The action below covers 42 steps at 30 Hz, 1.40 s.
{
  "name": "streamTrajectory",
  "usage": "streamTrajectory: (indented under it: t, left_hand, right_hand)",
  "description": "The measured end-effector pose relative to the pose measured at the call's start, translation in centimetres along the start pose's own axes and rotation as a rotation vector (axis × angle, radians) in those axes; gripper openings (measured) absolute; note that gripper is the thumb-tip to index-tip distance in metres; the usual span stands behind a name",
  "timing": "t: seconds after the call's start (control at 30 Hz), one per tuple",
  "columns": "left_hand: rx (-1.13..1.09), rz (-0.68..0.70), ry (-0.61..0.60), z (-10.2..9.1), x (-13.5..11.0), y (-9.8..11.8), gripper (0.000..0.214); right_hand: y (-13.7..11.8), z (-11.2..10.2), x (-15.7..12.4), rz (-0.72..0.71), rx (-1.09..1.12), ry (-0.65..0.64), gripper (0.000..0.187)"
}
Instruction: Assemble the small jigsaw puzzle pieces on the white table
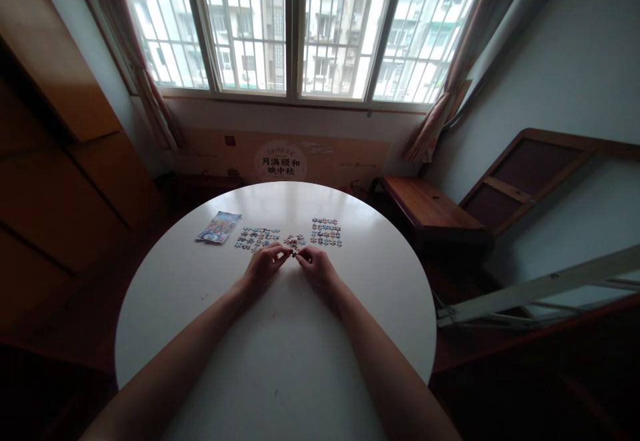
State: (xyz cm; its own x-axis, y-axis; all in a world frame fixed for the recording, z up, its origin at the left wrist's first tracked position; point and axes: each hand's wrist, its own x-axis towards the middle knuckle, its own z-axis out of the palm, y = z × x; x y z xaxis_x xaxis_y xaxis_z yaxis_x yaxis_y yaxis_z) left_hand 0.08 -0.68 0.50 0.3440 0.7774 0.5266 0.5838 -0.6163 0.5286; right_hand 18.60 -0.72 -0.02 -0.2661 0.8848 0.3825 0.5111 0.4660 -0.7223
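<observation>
Both my hands rest on a round white table and meet at its middle. My left hand and my right hand each pinch with closed fingers at a small dark jigsaw piece held between them. Just beyond my fingertips lies a small cluster of joined pieces. A larger joined patch lies to the right of it. Several loose pieces are spread to the left.
A colourful printed packet lies at the table's left. A wooden bench stands to the right of the table, a cardboard box under the barred window. Wooden cabinets line the left wall.
</observation>
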Motion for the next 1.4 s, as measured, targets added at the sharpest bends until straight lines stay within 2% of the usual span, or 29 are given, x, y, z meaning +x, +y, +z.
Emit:
streamTrajectory:
  t: [0.77,1.4]
  left_hand:
    - [0.037,-0.040,-0.036,-0.48,-0.12,0.52,0.019]
    - [0.088,-0.018,-0.009,-0.41,-0.03,0.43,0.022]
  right_hand:
    - [-0.17,-0.07,-0.13,-0.009,0.005,-0.007,0.014]
    - [-0.16,-0.04,-0.05,-0.031,0.040,-0.005,0.013]
